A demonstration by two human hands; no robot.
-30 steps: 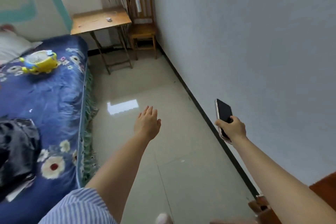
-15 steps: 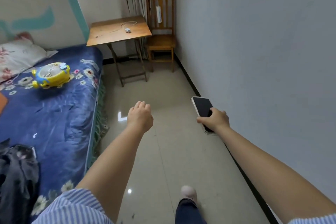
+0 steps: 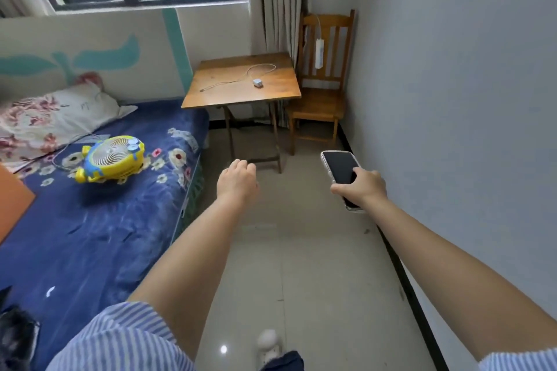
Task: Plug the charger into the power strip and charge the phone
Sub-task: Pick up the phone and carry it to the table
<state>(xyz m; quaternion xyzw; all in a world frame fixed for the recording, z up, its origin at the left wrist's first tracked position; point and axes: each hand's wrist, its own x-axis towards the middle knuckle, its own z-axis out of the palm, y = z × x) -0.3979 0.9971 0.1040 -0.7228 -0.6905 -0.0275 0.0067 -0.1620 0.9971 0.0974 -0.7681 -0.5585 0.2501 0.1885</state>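
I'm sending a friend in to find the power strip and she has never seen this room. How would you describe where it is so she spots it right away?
Look to the far corner by the window curtain, where a wooden chair stands against the wall beside a small wooden table. The power strip hangs upright on the chair's slatted back from a white cord. It is a slim white bar, unlike the small charger lying flat on the table.

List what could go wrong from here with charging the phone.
1. The power strip hangs on the chair back, so pushing the charger in may swing it unless steadied.
2. The right hand holds the phone, leaving only the left hand free.
3. The cable could snag on the table edge.
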